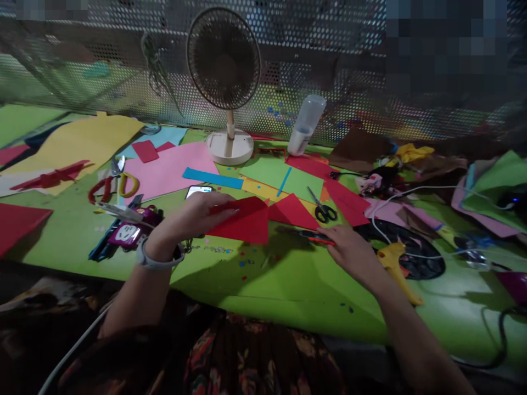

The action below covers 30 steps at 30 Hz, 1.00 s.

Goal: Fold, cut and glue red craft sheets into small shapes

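I record one view, taken from my head and facing forward and down. My patterned clothing (263, 356) lies nearest, along the lower edge, with my left hand (200, 215) and right hand (348, 251) at middle range near the centre. The line of sight crosses the green table (288, 291) and meets the perforated screen (296, 55) behind the fan (224, 60).

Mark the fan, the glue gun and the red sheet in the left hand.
Fan (224, 59), head view: its grille.
Glue gun (394, 264), head view: its yellow body.
Red sheet (248, 221), head view: its face.
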{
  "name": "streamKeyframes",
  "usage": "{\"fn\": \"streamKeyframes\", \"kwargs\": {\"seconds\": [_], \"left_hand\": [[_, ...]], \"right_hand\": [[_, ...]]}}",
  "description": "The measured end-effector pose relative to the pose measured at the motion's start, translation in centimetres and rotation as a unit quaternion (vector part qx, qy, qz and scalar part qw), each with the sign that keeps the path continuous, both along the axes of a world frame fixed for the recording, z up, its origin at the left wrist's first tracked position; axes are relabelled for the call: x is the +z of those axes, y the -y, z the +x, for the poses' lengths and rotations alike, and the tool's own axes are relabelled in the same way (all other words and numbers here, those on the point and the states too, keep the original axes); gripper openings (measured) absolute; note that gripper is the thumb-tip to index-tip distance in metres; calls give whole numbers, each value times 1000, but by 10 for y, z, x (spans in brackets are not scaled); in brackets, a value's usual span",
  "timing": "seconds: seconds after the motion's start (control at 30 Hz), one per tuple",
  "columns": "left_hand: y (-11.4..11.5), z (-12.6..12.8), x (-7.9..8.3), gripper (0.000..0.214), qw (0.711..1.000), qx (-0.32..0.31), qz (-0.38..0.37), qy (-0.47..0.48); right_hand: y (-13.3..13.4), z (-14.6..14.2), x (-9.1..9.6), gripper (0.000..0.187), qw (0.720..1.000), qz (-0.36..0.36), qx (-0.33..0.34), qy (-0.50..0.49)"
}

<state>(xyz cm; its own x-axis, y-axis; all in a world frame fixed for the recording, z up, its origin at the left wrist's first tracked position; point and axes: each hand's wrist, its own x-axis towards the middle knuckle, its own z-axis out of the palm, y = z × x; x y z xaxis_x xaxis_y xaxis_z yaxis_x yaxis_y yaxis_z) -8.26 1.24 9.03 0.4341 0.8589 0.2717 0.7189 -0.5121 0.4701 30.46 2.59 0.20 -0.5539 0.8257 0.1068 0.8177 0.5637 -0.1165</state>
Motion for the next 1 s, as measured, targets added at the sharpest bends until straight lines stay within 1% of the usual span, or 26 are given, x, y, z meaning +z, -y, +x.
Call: {"fn": "streamKeyframes", "kwargs": {"seconds": [0.07, 0.1, 0.23, 0.3, 0.37, 0.4, 0.47, 0.53, 0.6, 0.67, 0.7, 0.77, 0.83, 0.87, 1.0], "left_hand": [[-6, 3, -7, 25, 998, -14, -56, -28], [-8, 4, -12, 26, 997, -17, -72, -37], [-13, 9, -34, 26, 990, -50, -128, -19], [-13, 12, -45, 26, 988, -54, -141, -18], [-11, 17, -54, 32, 992, -41, -110, -36], [-10, 19, -59, 38, 995, -33, -77, -49], [-4, 22, -66, 47, 996, -20, 13, -83], [6, 23, -73, 46, 988, -13, 96, -120], [18, 22, -79, 43, 978, -7, 143, -151], [30, 21, -85, 48, 973, -12, 141, -183], [34, 20, -88, 52, 971, -6, 139, -193], [40, 21, -94, 59, 969, 31, 122, -211], [40, 23, -100, 61, 969, 63, 108, -215], [39, 24, -103, 63, 970, 69, 102, -212], [31, 25, -114, 76, 977, 52, 67, -196]], "right_hand": [[2, 6, 1, 40, 1000, -16, 2, -14], [2, 9, 2, 40, 1000, -16, -5, -21], [-3, 14, 8, 38, 997, 9, -60, -54], [-8, 10, 8, 37, 995, -2, -67, -75], [-12, 2, 6, 36, 993, -23, -56, -100], [-14, -3, 4, 36, 992, -33, -45, -110], [-15, -14, 1, 35, 991, -49, -21, -123], [-13, -22, -3, 35, 990, -64, -4, -122], [-11, -27, -5, 36, 991, -80, 3, -111], [-10, -29, -6, 37, 990, -94, 9, -101], [-9, -28, -7, 38, 990, -101, 14, -98], [-10, -28, -7, 39, 989, -113, 22, -93], [-10, -27, -7, 40, 988, -122, 24, -88], [-11, -27, -8, 40, 988, -124, 24, -88], [-13, -31, -7, 40, 988, -118, 29, -97]]}}
